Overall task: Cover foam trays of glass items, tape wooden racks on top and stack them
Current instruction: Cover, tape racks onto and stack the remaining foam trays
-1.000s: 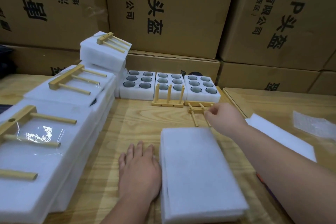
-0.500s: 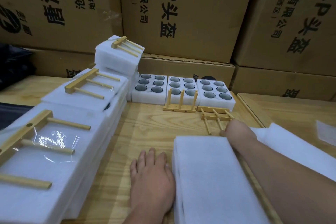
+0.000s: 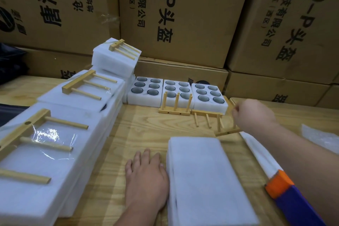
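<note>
A covered white foam tray point(image 3: 211, 180) lies on the wooden table point(image 3: 146, 130) in front of me. My left hand point(image 3: 146, 180) rests flat on the table against the tray's left side. My right hand point(image 3: 251, 113) is curled and pinches a peg of a wooden rack point(image 3: 227, 131), whose base is tilted just above the table. Another rack point(image 3: 174, 108) stands upright, and a third point(image 3: 207, 115) lies flat. Behind them sit three open foam trays of glass items point(image 3: 177, 90).
Stacked covered trays with racks taped on top point(image 3: 55, 134) run along the left side, up to a taller stack point(image 3: 117, 57). Cardboard boxes point(image 3: 183, 14) wall the back. An orange and blue tool point(image 3: 280, 187), a foam sheet point(image 3: 256, 148) and bubble wrap point(image 3: 321, 135) lie on the right.
My right hand has taken hold of a rack by a peg and moved it right and up from the table. My left hand has stayed flat beside the tray.
</note>
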Demonstrator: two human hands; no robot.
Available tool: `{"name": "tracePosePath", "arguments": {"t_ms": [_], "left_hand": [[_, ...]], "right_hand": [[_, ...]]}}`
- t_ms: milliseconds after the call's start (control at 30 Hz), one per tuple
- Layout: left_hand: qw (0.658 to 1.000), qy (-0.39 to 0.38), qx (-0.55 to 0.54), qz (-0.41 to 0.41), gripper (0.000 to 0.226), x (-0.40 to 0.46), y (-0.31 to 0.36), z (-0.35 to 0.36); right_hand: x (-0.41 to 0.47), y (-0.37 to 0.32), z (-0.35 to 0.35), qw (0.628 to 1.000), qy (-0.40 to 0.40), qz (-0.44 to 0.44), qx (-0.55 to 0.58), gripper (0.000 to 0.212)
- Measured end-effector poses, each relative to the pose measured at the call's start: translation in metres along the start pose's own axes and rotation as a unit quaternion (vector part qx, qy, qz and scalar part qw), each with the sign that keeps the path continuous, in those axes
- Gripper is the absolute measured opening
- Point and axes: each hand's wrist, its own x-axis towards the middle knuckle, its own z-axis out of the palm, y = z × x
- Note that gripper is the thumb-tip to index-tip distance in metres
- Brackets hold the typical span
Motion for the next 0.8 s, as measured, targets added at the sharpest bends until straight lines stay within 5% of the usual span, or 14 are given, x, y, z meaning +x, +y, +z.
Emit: {"name": "tracePosePath", "arguments": {"t_ms": [233, 533, 800], "left_hand": [[1.0, 0.001, -0.004, 0.0, 0.051, -0.003, 0.001, -0.002], [1.0, 0.002, -0.001, -0.002, 0.05, -0.004, 0.001, -0.002], [1.0, 0.003, 0.006, 0.0, 0.05, -0.004, 0.001, -0.002]], "right_hand": [[-0.04, 0.013, -0.059, 0.988, 0.072, -0.076, 0.114, 0.022], [-0.092, 0.013, -0.085, 0.971, -0.038, -0.094, 0.218, 0.032], [-0.126, 0.014, -0.026, 0.828, -0.145, 0.103, 0.533, 0.034]]}}
